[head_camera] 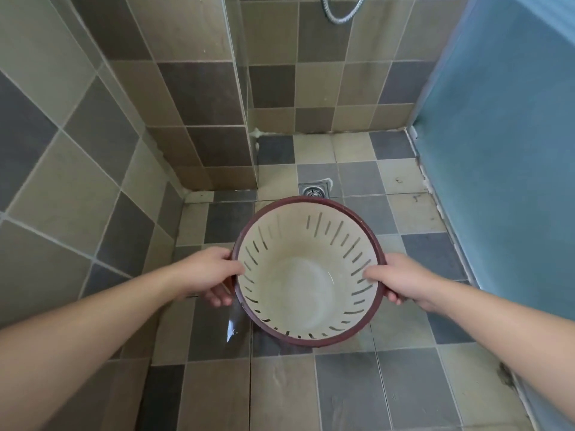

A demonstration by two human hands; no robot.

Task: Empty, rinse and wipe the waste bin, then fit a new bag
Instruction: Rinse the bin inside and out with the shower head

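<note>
Both hands are clamped on the rim of the waste bin (pixel 306 276) — the left hand (pixel 211 275) takes the left side with its thumb hooked inside and fingers curled beneath, and the right hand (pixel 396 279) mirrors it on the right side. That bin, cream inside with a dark red rim, hangs over the tiled floor (pixel 280 390) of a shower corner, its mouth tipped up toward the person, with the floor drain (pixel 314 191) just beyond its far edge.

No bag or rubbish shows inside, and a sheen at the bottom suggests a little water lying there, so I'd judge the rinse is under way. It looks like thin moulded plastic: light, fairly stiff, not fragile. Slots run round the upper wall, so any water would escape through them once the bin tips. Wet plastic may be slick, and the rolled rim is the sensible place to hold — opposite sides, as now. A shower hose (pixel 340 10) loops at the far wall; a blue panel (pixel 504 135) stands on the right.
</note>
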